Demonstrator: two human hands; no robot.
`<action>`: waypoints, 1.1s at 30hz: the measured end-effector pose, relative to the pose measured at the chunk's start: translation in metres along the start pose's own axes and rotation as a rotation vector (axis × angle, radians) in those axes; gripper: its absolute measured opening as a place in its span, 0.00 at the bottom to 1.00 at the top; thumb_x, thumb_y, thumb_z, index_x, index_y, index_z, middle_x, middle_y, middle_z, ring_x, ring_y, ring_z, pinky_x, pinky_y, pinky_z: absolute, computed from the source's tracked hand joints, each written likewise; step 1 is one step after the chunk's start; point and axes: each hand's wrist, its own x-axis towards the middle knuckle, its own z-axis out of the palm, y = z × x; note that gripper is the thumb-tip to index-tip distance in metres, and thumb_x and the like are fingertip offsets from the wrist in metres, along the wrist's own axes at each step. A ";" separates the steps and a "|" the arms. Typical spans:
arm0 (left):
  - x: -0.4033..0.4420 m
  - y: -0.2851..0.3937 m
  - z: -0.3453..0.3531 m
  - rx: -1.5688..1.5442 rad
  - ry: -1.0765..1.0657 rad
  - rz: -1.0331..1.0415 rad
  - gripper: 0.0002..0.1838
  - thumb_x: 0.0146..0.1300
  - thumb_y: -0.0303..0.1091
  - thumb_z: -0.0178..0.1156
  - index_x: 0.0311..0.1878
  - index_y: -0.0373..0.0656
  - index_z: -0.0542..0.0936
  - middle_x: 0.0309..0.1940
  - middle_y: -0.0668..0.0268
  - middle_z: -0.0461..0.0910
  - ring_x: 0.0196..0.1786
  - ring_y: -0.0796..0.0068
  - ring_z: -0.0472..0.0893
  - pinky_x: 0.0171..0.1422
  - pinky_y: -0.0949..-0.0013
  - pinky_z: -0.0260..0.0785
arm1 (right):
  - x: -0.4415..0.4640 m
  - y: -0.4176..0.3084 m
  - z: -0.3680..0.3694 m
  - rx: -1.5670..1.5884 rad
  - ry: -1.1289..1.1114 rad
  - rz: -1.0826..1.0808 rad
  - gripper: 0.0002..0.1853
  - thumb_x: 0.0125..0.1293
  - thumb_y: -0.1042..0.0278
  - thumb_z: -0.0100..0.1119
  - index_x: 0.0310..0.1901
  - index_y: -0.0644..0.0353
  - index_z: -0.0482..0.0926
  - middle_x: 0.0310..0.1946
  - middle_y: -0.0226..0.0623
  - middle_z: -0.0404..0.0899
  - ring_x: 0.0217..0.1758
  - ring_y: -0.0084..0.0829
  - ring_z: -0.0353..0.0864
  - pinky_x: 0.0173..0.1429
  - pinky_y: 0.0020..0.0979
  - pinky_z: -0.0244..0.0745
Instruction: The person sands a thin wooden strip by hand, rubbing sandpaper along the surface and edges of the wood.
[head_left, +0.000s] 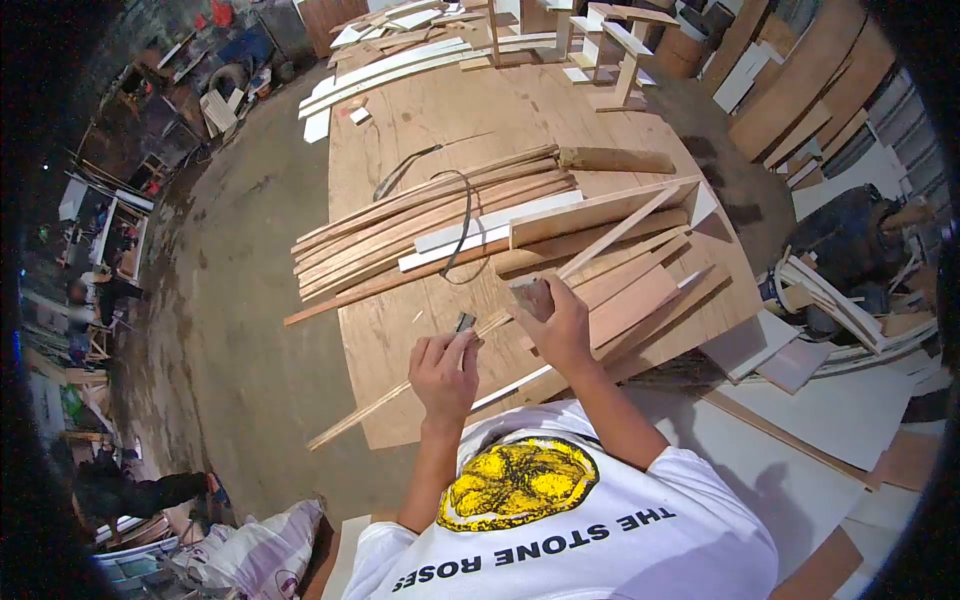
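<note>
Over the front of the plywood table (400, 130), my left hand (443, 375) pinches a small dark metallic piece (464, 322) that sticks up from the fingertips. My right hand (560, 325) is closed around a flat greyish object (533, 297), which I cannot identify. Beneath both hands runs a thin wooden strip (362, 413), extending past the table's front left edge. Just beyond the hands lie long wooden strips (430, 225), two white strips (500, 225) and a dark strap (467, 225). Wider boards (630, 300) lie to the right of my right hand.
White strips (400, 75) and a small wooden frame (610, 50) occupy the table's far end. Panels (820, 80) lean at the right, with white sheets (800, 400) below. One person sits at the far left (95, 290); another person's dark-clothed leg (160, 490) shows lower left.
</note>
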 end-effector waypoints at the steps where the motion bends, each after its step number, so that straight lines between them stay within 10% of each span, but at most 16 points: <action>1: 0.003 0.004 -0.001 0.001 0.005 0.000 0.11 0.56 0.27 0.82 0.41 0.47 0.92 0.34 0.66 0.87 0.37 0.61 0.83 0.43 0.58 0.75 | 0.002 -0.002 -0.003 0.029 0.002 0.019 0.27 0.60 0.59 0.86 0.55 0.63 0.84 0.40 0.48 0.89 0.42 0.45 0.90 0.50 0.43 0.84; 24: -0.009 -0.003 -0.021 0.016 -0.002 -0.063 0.13 0.56 0.27 0.83 0.45 0.46 0.92 0.36 0.67 0.88 0.39 0.64 0.83 0.45 0.61 0.76 | 0.010 0.007 -0.015 -0.012 0.164 -0.065 0.27 0.63 0.63 0.84 0.61 0.61 0.84 0.53 0.51 0.90 0.57 0.55 0.91 0.61 0.46 0.85; 28: -0.017 -0.018 -0.031 0.003 -0.028 -0.114 0.13 0.56 0.26 0.83 0.45 0.46 0.92 0.36 0.67 0.88 0.39 0.64 0.83 0.44 0.60 0.76 | 0.008 0.019 -0.006 -0.082 0.241 -0.024 0.24 0.67 0.64 0.81 0.60 0.64 0.83 0.51 0.46 0.90 0.49 0.40 0.91 0.55 0.40 0.84; 33: -0.037 -0.061 -0.040 -0.029 -0.075 -0.210 0.12 0.56 0.24 0.82 0.42 0.43 0.92 0.37 0.63 0.89 0.40 0.60 0.85 0.45 0.58 0.77 | -0.010 0.019 0.029 0.577 0.150 0.402 0.22 0.76 0.62 0.75 0.64 0.63 0.79 0.48 0.37 0.88 0.47 0.24 0.89 0.49 0.30 0.84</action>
